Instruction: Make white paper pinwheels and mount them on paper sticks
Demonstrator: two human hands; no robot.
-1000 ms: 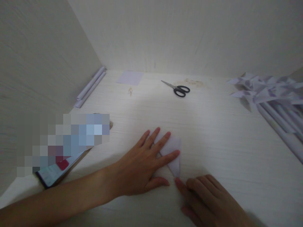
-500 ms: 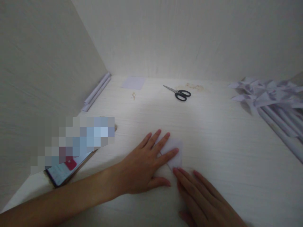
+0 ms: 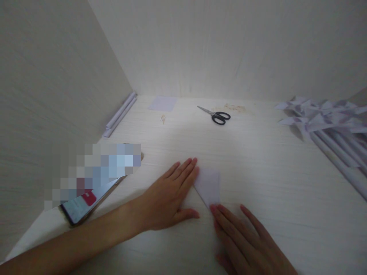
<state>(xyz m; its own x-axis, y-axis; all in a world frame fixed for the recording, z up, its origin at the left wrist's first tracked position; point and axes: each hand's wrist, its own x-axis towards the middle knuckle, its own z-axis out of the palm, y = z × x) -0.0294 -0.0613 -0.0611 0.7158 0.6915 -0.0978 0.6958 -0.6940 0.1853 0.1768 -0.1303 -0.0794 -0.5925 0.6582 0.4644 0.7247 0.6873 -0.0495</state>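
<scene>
On the pale wood-grain desk (image 3: 272, 183), scissors (image 3: 216, 115) near the back wall (image 3: 229, 46)

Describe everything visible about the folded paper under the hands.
The folded paper is a pale lilac-white triangle lying flat on the light wood-grain table, its point toward the person. The left hand lies flat along its left edge; the right hand touches its near tip with its fingertips.

Folded paper (image 3: 208, 186) on the table (image 3: 272, 183) between both hands, scissors (image 3: 215, 115) behind.
</scene>
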